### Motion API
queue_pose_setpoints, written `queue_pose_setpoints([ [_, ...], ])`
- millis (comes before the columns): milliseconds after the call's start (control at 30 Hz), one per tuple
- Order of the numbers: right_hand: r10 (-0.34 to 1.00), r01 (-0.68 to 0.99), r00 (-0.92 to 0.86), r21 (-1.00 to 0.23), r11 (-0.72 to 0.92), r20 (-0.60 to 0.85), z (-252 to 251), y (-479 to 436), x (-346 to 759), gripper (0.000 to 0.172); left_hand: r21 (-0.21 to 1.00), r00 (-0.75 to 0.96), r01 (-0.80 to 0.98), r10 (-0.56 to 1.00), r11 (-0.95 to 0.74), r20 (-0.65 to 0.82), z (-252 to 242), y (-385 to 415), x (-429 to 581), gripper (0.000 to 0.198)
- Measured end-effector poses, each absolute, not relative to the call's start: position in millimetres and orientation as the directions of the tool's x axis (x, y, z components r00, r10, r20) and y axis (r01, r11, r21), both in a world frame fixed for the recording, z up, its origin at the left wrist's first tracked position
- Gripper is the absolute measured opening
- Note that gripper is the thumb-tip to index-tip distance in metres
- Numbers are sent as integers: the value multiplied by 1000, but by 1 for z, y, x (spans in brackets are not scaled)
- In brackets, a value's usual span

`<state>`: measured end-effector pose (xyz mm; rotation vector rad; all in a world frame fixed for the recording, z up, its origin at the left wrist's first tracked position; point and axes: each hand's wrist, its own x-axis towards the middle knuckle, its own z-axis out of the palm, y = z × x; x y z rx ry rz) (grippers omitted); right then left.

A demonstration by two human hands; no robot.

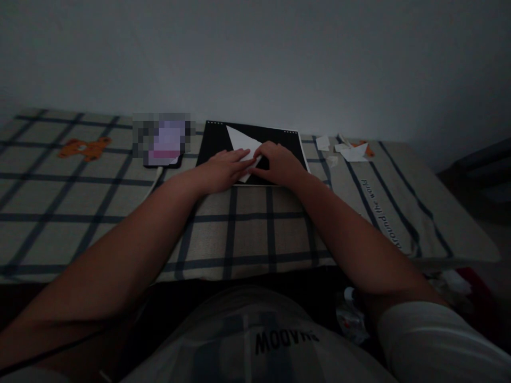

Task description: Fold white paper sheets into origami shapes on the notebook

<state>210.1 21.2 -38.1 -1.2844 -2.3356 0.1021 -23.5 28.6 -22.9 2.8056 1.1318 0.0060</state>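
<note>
A folded sheet of white paper (242, 140) lies on a black calendar-like pad (213, 139) with punched holes along its far edge. The paper comes to a point at its far left end. My left hand (223, 169) rests flat on it, fingers stretched toward the right. From the other side, my right hand (281, 162) has its fingers curled at the paper's right edge, close to the left fingertips. Its thumb lies near the paper's lower part. The hands cover much of the sheet's lower half.
A checked cloth (251, 213) covers the table. Left of the pad lies a phone (167, 141) with a white cable (155, 181), and farther left an orange bear-shaped piece (83, 149). On the right are a folded paper boat (354, 152) and paper scraps (322, 143). A wall (255, 58) stands behind.
</note>
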Motion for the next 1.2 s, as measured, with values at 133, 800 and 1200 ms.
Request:
queue_pose_setpoints([
  [133,818,794,-457,-253,552,350,-35,19,210,37,96,732,681,681,-726,-39,-24,29,-25,61],
  [800,813,782,-468,-267,564,347,-38,20,210,54,100,722,687,658,-720,-214,-7,25,-26,72],
  [1200,783,692,-499,-373,618,372,-42,36,220,10,101,720,687,656,-719,-229,-2,24,-25,74],
])
